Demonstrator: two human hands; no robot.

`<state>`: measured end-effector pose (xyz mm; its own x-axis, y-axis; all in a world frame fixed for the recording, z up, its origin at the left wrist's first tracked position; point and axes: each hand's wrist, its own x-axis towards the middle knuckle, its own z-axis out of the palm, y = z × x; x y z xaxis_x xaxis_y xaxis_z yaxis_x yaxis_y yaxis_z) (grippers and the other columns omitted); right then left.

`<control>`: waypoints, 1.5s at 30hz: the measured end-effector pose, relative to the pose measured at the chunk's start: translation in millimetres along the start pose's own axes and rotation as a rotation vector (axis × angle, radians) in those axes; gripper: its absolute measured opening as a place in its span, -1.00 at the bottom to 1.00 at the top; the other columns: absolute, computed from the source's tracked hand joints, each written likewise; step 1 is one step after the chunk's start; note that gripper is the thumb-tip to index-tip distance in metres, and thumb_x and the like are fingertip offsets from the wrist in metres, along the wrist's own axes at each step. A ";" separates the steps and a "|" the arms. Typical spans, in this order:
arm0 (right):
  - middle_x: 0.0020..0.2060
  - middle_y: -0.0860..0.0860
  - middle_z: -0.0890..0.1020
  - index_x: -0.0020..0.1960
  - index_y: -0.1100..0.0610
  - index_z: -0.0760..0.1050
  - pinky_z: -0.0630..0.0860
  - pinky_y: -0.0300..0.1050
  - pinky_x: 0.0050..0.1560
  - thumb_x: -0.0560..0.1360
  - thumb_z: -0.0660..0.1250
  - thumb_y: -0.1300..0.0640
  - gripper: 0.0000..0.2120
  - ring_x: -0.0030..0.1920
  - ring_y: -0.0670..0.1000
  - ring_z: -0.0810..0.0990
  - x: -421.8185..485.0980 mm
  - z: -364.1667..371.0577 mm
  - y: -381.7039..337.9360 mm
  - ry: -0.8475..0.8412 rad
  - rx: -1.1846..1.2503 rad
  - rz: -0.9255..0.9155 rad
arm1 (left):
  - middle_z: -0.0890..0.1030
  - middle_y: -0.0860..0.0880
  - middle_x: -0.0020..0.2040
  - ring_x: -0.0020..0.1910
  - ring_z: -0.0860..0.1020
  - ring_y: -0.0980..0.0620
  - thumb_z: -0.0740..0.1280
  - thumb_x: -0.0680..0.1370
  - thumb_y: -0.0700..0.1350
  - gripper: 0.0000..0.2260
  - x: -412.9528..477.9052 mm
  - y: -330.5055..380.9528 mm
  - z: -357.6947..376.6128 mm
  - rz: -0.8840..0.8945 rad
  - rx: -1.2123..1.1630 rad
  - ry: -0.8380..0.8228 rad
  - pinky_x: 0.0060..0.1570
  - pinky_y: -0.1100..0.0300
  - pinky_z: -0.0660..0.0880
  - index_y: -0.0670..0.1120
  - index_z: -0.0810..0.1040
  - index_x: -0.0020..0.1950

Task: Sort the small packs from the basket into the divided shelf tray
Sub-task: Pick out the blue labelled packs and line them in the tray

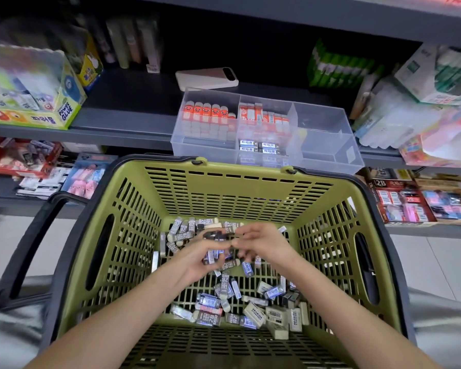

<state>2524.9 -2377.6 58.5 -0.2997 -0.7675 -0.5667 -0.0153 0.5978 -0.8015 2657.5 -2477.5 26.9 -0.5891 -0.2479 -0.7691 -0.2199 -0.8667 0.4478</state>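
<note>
Inside the near green basket, the left hand and right hand are touching fingertips, each gripping small packs, while the divided tray is sitting on the far shelf.

Olive-green slotted basket: is showing as moulded plastic with a dull satin surface. Its black loop handle is looking like matt plastic. Clear divided tray is reading as smooth transparent plastic, its walls glinting slightly. Small sleeved packs are catching light on printed paper wrappers. Dark grey shelf is appearing as matt painted metal. Yellow-green glue box is looking like printed cardboard. Pale floor tiles are shining faintly.
</note>
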 end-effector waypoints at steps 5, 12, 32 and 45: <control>-0.13 0.04 0.63 0.01 0.16 0.54 0.60 -0.06 -0.10 0.38 0.41 -0.19 -0.57 -0.16 0.02 0.60 12.5 9.5 41.7 0.067 -0.982 0.193 | 0.52 -0.17 -0.12 -0.37 0.46 0.05 0.42 0.31 -0.32 -0.61 -0.3 8.2 -8.7 0.000 -0.106 0.047 -0.63 0.37 0.30 -0.17 0.53 0.13; -0.51 -0.05 0.31 -0.44 0.08 0.26 0.41 -0.24 -0.42 0.46 0.32 0.13 -0.64 -0.49 -0.07 0.33 31.7 11.7 58.3 0.177 -0.898 0.168 | 0.58 -0.17 -0.13 -0.33 0.59 -0.03 0.47 0.36 -0.27 -0.73 2.8 18.9 -34.3 0.114 -0.019 0.171 -0.35 0.15 0.60 -0.22 0.57 0.03; 0.17 0.09 0.48 0.24 0.14 0.36 0.48 -0.16 -0.24 0.39 0.42 -0.02 -0.50 -0.04 0.05 0.54 64.0 72.6 50.5 0.350 -0.555 0.174 | 0.57 -0.16 -0.11 -0.28 0.54 -0.02 0.39 0.43 -0.38 -0.79 7.1 18.7 -31.2 0.143 -0.170 0.228 -0.40 0.26 0.51 -0.21 0.51 0.02; -0.40 -0.08 0.45 -0.23 0.02 0.42 0.31 -0.39 -0.59 0.44 0.38 0.17 -0.84 -0.48 -0.17 0.41 49.0 49.0 46.4 0.205 -0.493 0.058 | 0.59 -0.15 -0.10 -0.33 0.57 0.02 0.42 0.41 -0.36 -0.73 3.0 18.7 -27.2 0.136 -0.112 0.211 -0.38 0.27 0.53 -0.22 0.52 0.08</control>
<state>2556.2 -2398.7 -15.8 -0.4929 -0.6981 -0.5193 -0.4241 0.7139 -0.5572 2672.8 -2506.3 20.6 -0.4301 -0.4393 -0.7887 -0.0554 -0.8591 0.5088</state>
